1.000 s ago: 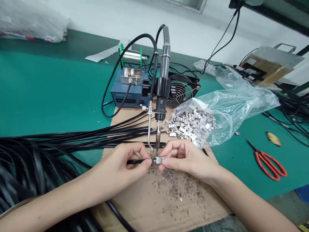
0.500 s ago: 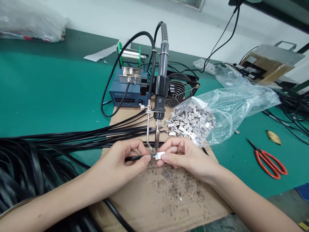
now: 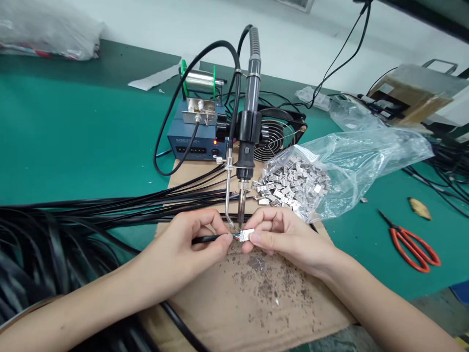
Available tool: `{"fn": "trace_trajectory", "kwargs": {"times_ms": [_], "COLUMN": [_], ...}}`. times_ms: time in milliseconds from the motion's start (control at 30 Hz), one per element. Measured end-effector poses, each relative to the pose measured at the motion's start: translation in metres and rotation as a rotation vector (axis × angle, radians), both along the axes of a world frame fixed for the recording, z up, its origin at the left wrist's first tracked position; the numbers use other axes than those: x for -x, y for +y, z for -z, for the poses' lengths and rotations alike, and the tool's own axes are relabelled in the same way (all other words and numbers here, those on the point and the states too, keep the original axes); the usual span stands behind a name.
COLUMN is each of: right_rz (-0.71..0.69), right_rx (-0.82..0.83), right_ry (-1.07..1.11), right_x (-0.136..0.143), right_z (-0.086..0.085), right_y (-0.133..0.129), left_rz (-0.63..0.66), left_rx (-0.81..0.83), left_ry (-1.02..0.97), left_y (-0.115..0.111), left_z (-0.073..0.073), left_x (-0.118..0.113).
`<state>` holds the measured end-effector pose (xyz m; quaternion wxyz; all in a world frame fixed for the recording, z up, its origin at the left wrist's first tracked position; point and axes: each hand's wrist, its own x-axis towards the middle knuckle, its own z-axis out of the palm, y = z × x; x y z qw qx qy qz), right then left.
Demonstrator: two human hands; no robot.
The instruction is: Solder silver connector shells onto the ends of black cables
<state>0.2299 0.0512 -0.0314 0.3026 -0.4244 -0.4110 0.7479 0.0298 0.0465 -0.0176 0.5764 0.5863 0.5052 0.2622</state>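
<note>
Between thumb and fingers, my left hand (image 3: 200,239) pinches a black cable (image 3: 205,239) near its end, where thin coloured wires show. My right hand (image 3: 284,234) grips a small silver connector (image 3: 246,235), its wire side facing left. The cable's wires meet the connector's left edge. Right above that joint is the tip of an upright soldering iron (image 3: 242,205), held in a black clamp. A thin metal feed tube (image 3: 227,195) slants down beside it, ending close to the same spot. Whether the tip touches the joint is too small to tell.
A blue control box (image 3: 196,139) and solder spool (image 3: 199,82) stand behind. Right of the iron are a fan (image 3: 274,137) and a plastic bag (image 3: 351,156) of connectors. Red-handled scissors (image 3: 412,247) lie right. Black cables (image 3: 54,249) pile up left; stained cardboard (image 3: 264,303) lies beneath.
A red light now glows on the blue box. The whole view has shifted slightly, and both hands keep their holds on the cable and connector.
</note>
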Motion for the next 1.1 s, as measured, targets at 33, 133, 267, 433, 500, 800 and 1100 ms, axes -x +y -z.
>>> {"fn": "trace_trajectory", "kwargs": {"times_ms": [33,133,267,433,500,800,1100], "right_rz": [0.000,-0.009,-0.015,-0.007,-0.006,-0.014,-0.035], "right_rx": [-0.004,-0.018,-0.026,-0.025,-0.021,-0.017,-0.053], "right_ry": [-0.003,0.005,0.011,0.027,0.028,0.023,-0.026], "right_x": [0.000,-0.001,0.000,0.001,0.001,-0.001,0.000], "right_z": [0.000,0.001,0.001,0.001,0.002,0.003,0.002], "right_y": [0.000,0.000,0.000,-0.002,-0.002,-0.002,-0.002], "left_rz": [-0.007,0.021,0.060,0.066,0.069,0.057,0.125], "left_rx": [0.000,-0.004,-0.010,-0.022,-0.018,0.014,-0.058], "left_ry": [0.005,-0.015,-0.037,-0.016,-0.010,0.015,0.053], "left_y": [0.000,0.002,0.006,0.006,0.006,0.003,0.004], "left_z": [0.000,0.003,0.010,0.012,0.011,0.005,0.011], "left_x": [0.000,0.000,0.002,0.005,0.005,0.001,0.005]}}
